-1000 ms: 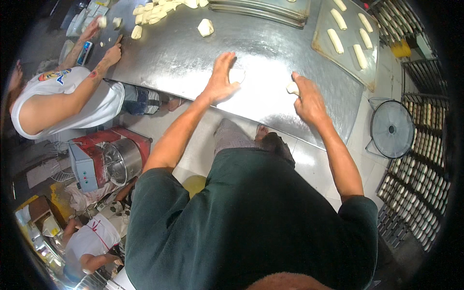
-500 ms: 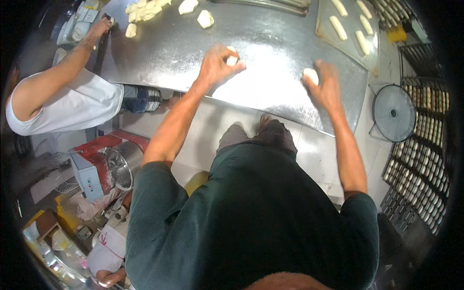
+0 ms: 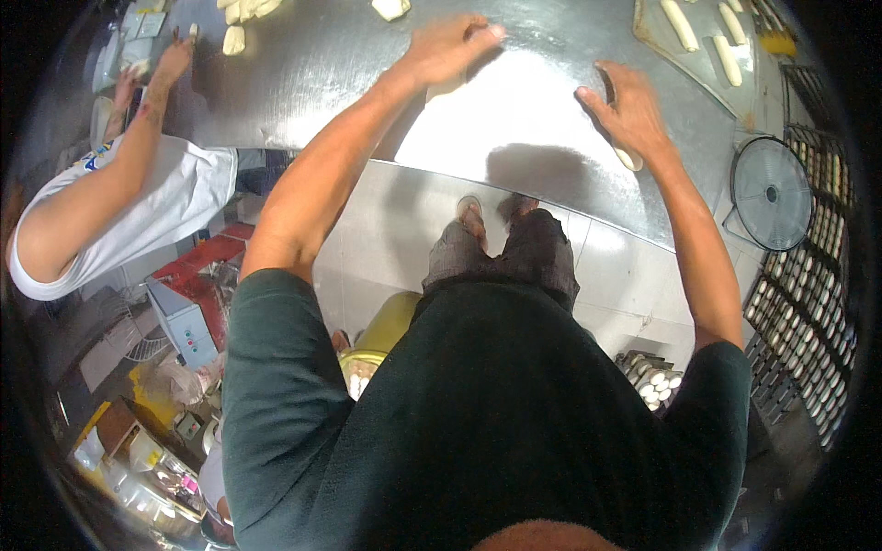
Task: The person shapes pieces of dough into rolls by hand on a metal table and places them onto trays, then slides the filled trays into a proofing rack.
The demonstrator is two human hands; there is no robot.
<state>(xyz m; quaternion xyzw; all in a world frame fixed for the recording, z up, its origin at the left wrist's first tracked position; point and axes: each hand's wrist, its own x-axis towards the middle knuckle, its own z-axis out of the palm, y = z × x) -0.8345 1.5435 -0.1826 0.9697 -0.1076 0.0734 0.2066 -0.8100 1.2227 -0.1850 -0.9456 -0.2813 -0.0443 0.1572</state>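
Observation:
My left hand (image 3: 452, 50) is stretched out low over the metal worktable (image 3: 322, 83), fingers extended and thumb apart. Under its wrist shows the edge of a pale dough piece (image 3: 445, 90), mostly hidden by the hand. To the right, my right hand (image 3: 634, 108) is open, thumb and fingers spread over the shiny tabletop. A small pale dough roll (image 3: 629, 159) pokes out beneath the heel of that hand. Beyond my left hand lies a lump of dough (image 3: 391, 8) at the top edge.
Dough rolls (image 3: 680, 26) lie on a tray (image 3: 650, 39) at the far right. A round fan (image 3: 772, 193) and racks of rolls (image 3: 799, 312) stand beyond the table's right end. At left, a co-worker in a white shirt (image 3: 138, 207) reaches over the table near dough pieces (image 3: 234, 39).
Both hands have opened out from around their small dough pieces. The left has reached farther forward and right, the right slightly forward. The view has shifted, showing less of the table's far side.

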